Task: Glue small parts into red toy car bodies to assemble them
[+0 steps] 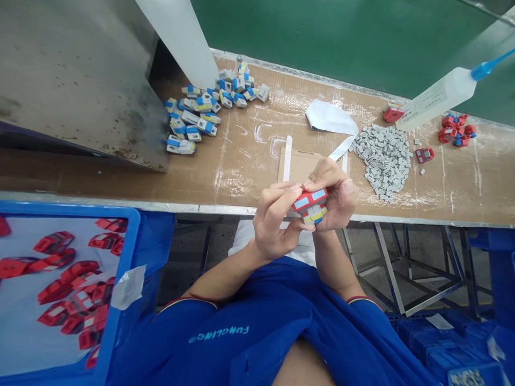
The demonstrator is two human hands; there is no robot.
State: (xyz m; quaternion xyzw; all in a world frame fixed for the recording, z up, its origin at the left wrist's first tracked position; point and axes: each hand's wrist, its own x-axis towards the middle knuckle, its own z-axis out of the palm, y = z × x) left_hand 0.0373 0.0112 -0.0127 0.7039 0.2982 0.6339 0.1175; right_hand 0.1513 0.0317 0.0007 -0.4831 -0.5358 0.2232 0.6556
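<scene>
My left hand [276, 220] and my right hand [336, 193] hold one small red toy vehicle piece [310, 205] between them, just in front of the bench edge. The piece shows light blue windows on top and a yellow and grey strip below. Fingers of both hands are curled round it, with fingertips pressing on its top. A heap of small grey parts [383, 158] lies on the bench to the right of my hands. A pile of white, blue and yellow toy pieces [209, 110] lies to the far left on the bench.
A blue crate [120, 252] with several red toy shells stands at lower left. A white squeeze bottle with blue nozzle [438, 96] leans at the back right, near several red pieces [456, 130]. White liner strips [330, 120] and cardboard [298, 163] lie mid-bench. Blue bins [442, 348] sit at lower right.
</scene>
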